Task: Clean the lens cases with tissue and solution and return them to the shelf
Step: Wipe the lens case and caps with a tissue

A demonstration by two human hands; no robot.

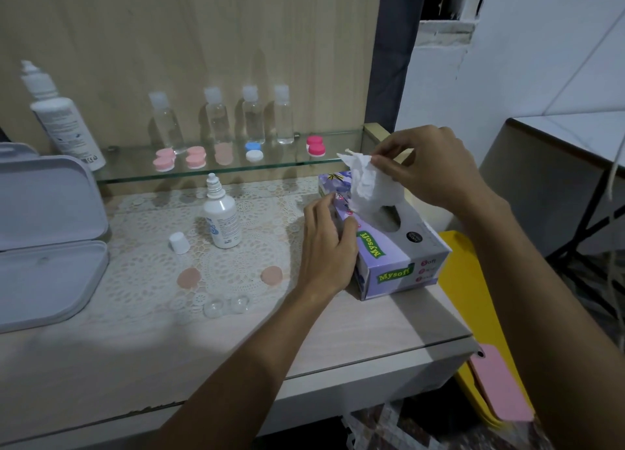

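Observation:
My right hand [429, 168] pinches a white tissue [363, 182] that stands up out of the purple tissue box [402, 250]. My left hand [326, 243] rests on the box's left side, fingers relaxed. On the lace mat lie a clear open lens case [226, 306] and two peach caps [188, 278] [271, 275]. A small solution bottle [221, 218] stands uncapped, its white cap [179, 243] beside it. On the glass shelf [287, 165] sit pink lens cases [164, 160] [196, 157], a blue and white case [254, 152] and a magenta case [316, 146].
A large white solution bottle [62, 118] leans at the shelf's left end. Several clear small bottles [252, 116] line the back of the shelf. An open white box [47, 236] sits at the table's left. Yellow and pink folders [487, 348] stand off the table's right edge.

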